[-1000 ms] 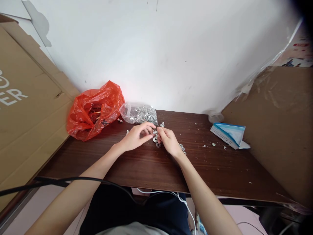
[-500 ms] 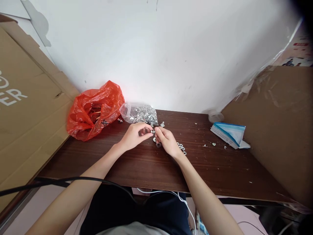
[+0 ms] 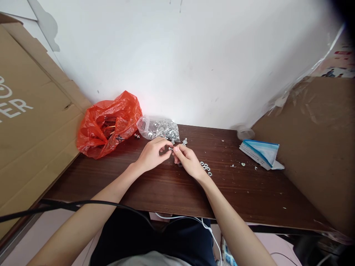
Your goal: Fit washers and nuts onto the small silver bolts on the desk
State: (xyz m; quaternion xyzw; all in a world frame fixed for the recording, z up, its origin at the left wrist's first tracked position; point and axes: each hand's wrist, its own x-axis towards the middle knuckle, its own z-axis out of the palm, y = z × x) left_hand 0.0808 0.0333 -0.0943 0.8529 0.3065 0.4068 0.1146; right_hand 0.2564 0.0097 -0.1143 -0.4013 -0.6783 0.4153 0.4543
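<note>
A small metal bolt (image 3: 170, 148) lies between my two hands, over the dark wooden table (image 3: 155, 192). My left hand (image 3: 155, 153) pinches it from the left with thumb and finger. From the right, my right hand (image 3: 186, 158) closes thumb and fingers on its other end. Partly covered by my right hand is a washer (image 3: 180, 164). Several metal nuts (image 3: 206, 167) sit just right of that hand. Beyond my hands stands a bolt with parts on it (image 3: 185, 141), near a clear bag of metal hardware (image 3: 163, 129).
An open red plastic bag (image 3: 111, 123) stands at the back left beside a large cardboard box (image 3: 36, 111). At the right are a blue and white packet (image 3: 260, 152), a clear round container (image 3: 245, 132) and another cardboard panel (image 3: 313, 147). A black cable (image 3: 94, 202) crosses my left forearm.
My right hand has moved slightly left, closer to my left hand, and its fingers now cover more of the bolt and the washers below. The view has shifted slightly.
</note>
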